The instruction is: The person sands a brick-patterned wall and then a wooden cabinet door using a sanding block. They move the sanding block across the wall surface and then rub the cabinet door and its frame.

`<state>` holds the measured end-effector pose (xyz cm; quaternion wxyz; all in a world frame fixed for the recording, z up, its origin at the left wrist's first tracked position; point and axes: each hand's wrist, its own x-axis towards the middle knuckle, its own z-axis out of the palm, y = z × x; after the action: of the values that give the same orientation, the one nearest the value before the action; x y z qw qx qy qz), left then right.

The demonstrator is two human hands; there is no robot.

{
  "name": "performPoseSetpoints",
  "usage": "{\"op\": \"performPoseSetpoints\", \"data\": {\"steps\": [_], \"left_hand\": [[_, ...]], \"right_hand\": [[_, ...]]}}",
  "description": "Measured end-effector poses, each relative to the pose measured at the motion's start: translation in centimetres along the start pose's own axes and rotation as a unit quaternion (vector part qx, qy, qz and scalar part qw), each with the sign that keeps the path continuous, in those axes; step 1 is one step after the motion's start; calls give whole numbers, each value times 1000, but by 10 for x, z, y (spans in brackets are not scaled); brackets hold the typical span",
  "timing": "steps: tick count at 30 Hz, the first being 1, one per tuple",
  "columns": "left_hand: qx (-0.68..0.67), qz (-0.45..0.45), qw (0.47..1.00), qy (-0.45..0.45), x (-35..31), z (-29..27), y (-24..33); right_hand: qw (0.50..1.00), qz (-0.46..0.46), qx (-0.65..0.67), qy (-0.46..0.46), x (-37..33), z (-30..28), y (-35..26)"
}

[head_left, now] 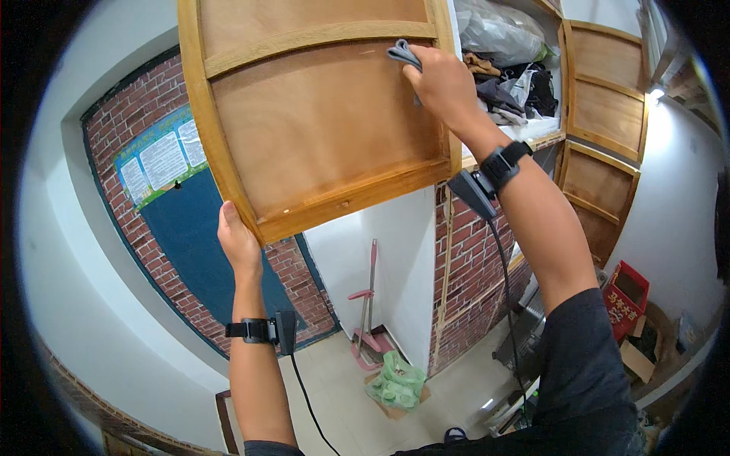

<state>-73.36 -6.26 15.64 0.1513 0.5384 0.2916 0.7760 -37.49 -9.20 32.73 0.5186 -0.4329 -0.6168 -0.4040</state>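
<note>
A wooden cabinet door (327, 129) hangs swung out in front of me, its brown panels set in a lighter frame. My left hand (239, 239) grips the lower left corner, thumb up along the edge and the other fingers mostly hidden behind it. Folded in my closed right hand (443, 83) is a grey cloth (403, 55), held at the upper right of the lower panel. Whether the cloth presses on the wood, I cannot tell. Behind that hand, the open cabinet compartment (559, 83) holds clear plastic bags and dark, crumpled fabric items.
More wooden doors (606, 87) stand open at the right. Below are a pink-handled broom and dustpan (366, 334), a green plastic bag (397, 382) and a red box (626, 292). A dark blue door (201, 251) is at left. Black cables (508, 304) trail from both wrist straps.
</note>
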Motion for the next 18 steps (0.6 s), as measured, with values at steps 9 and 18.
{"op": "performPoseSetpoints", "data": {"steps": [9,18], "left_hand": [[-37,-5,999,-2,3,0,-9],[-39,-29,999,4,7,0,-15]], "right_hand": [[997,-50,-21,46,5,48,5],[990,-106,-46,-85,-62,29,1]]}}
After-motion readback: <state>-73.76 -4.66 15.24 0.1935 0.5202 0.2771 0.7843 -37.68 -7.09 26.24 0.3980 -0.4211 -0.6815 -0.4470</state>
